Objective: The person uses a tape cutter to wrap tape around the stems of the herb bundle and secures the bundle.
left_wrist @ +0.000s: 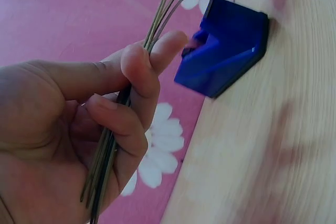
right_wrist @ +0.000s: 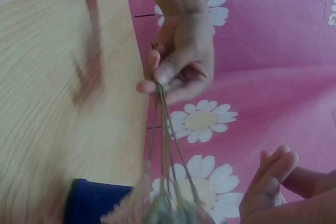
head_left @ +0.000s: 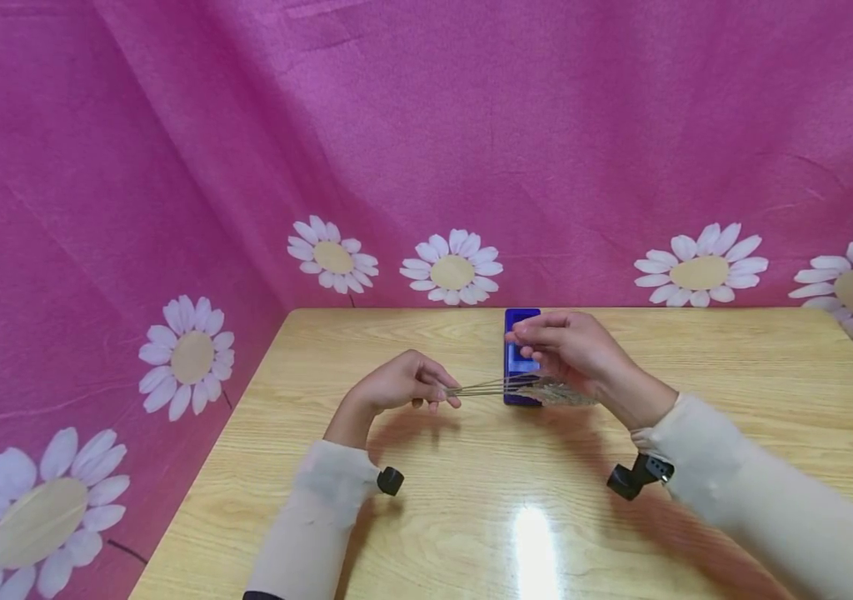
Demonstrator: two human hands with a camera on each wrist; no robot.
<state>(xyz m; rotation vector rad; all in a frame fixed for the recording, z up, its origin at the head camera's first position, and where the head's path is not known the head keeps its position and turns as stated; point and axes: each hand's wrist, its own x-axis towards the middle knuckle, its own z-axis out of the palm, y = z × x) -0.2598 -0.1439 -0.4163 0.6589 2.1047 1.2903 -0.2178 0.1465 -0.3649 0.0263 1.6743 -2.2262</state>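
Left hand (head_left: 404,383) grips stems (left_wrist: 105,163), ends (left_wrist: 96,208) visible at left wrist, hidden from head; right hand's (head_left: 572,346) hold unclear.

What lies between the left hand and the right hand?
In the head view, thin stems run from the left hand toward the right hand, with part of the blue object showing behind them.

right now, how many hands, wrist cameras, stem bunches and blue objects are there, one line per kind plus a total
Hands: 2 (left hand, right hand)
Wrist cameras: 2
Stem bunch: 1
Blue object: 1
Total: 6
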